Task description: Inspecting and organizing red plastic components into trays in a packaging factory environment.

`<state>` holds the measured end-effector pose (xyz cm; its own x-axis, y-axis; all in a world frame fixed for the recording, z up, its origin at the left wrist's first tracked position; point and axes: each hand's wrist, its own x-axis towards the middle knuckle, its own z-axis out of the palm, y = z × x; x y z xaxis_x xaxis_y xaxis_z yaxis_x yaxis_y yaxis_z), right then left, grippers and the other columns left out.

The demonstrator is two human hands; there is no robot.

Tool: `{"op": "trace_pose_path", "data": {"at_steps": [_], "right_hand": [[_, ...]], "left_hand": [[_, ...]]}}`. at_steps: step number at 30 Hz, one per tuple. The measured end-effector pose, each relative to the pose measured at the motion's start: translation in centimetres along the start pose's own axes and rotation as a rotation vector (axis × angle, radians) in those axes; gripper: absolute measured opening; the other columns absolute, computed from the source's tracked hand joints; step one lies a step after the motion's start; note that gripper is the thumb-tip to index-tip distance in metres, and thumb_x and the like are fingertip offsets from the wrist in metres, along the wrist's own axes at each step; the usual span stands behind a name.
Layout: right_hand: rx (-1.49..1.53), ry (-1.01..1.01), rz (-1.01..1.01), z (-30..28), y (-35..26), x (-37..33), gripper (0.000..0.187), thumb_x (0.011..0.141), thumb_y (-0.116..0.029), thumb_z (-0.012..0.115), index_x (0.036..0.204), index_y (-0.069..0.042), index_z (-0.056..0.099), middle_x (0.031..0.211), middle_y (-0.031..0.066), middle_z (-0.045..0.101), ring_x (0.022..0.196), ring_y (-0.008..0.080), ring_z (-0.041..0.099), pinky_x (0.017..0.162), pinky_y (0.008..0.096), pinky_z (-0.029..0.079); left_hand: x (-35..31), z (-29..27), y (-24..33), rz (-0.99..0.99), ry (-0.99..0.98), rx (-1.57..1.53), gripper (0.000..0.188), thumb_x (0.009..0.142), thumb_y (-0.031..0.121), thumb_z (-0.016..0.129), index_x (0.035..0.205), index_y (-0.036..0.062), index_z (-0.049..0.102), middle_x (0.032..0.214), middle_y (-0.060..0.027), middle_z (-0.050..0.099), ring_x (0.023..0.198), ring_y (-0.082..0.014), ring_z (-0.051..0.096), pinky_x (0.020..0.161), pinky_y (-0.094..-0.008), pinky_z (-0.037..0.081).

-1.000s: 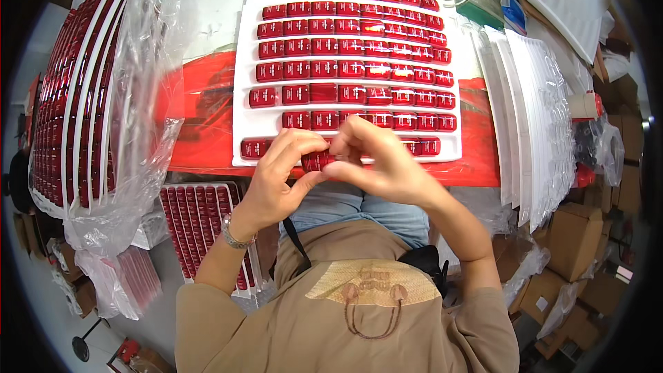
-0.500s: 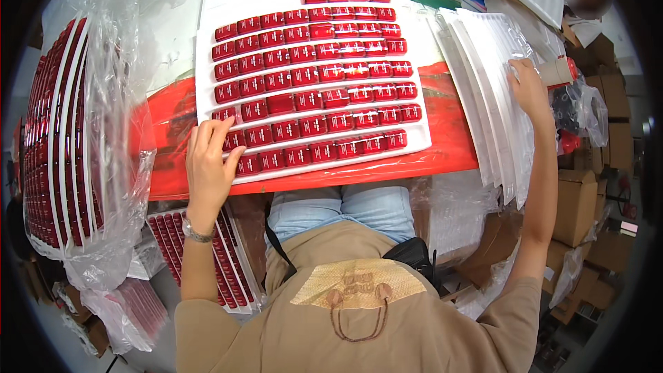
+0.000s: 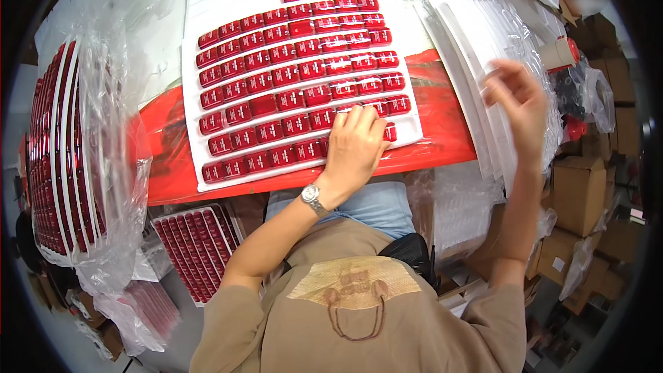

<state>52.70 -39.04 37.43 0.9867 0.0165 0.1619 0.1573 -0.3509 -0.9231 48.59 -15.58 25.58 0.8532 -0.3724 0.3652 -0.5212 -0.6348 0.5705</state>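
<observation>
On the near right corner of the white moulded tray filled with glossy red rectangular pieces, the left hand now lies flat and open, having slid across from the tray's near left corner. The right hand lifts, fingers loosely spread and empty, off the stack of empty white trays at the red tabletop's right edge.

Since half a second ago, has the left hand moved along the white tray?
Yes. The left hand has slid from the tray's near left corner to its near right end, resting flat on the red pieces of the white tray.
</observation>
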Motion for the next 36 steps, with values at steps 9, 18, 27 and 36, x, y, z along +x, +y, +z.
{"op": "trace_pose_path", "data": {"at_steps": [9, 18, 27, 36], "right_hand": [[-0.402, -0.174, -0.317, 6.2, 1.5, -5.2, 0.018, 0.080, -0.008, 0.067, 0.096, 0.000, 0.066, 0.085, 0.0110, 0.061, 0.076, 0.0241, 0.058, 0.066, 0.0318, 0.047], [-1.600, 0.046, -0.415, -11.2, 8.3, 6.1, 0.034, 0.080, -0.008, 0.064, 0.114, -0.007, 0.059, 0.105, 0.0097, 0.060, 0.089, 0.0288, 0.056, 0.073, 0.0420, 0.044], [-1.225, -0.133, -0.117, -10.6, 6.6, 8.1, 0.030, 0.073, 0.000, 0.062, 0.103, -0.001, 0.056, 0.091, 0.0129, 0.059, 0.088, 0.0315, 0.056, 0.071, 0.0404, 0.043], [-0.807, 0.334, -0.248, -7.5, 4.5, 6.4, 0.029, 0.081, -0.004, 0.062, 0.109, -0.002, 0.060, 0.077, 0.0086, 0.063, 0.062, 0.0172, 0.058, 0.060, 0.0303, 0.047]], "left_hand": [[0.5, -0.8, 0.7, -0.179, 0.138, -0.536, 0.032, 0.070, 0.009, 0.075, 0.098, 0.0001, 0.063, 0.088, -0.0099, 0.056, 0.086, -0.0269, 0.054, 0.075, -0.0362, 0.045], [0.5, 0.0, 1.1, 0.056, 0.061, 0.098, 0.038, 0.069, 0.022, 0.076, 0.102, 0.0068, 0.066, 0.094, -0.0043, 0.055, 0.092, -0.0213, 0.051, 0.080, -0.0361, 0.036], [-1.9, -2.5, -1.2, 0.007, 0.033, 0.088, 0.030, 0.069, 0.018, 0.076, 0.095, 0.0066, 0.067, 0.092, -0.0030, 0.058, 0.089, -0.0204, 0.052, 0.078, -0.0353, 0.037], [-2.7, -3.7, -1.2, -0.194, 0.192, -0.300, 0.032, 0.069, 0.012, 0.078, 0.097, 0.0043, 0.065, 0.092, -0.0071, 0.061, 0.087, -0.0197, 0.056, 0.077, -0.0311, 0.042]]}}
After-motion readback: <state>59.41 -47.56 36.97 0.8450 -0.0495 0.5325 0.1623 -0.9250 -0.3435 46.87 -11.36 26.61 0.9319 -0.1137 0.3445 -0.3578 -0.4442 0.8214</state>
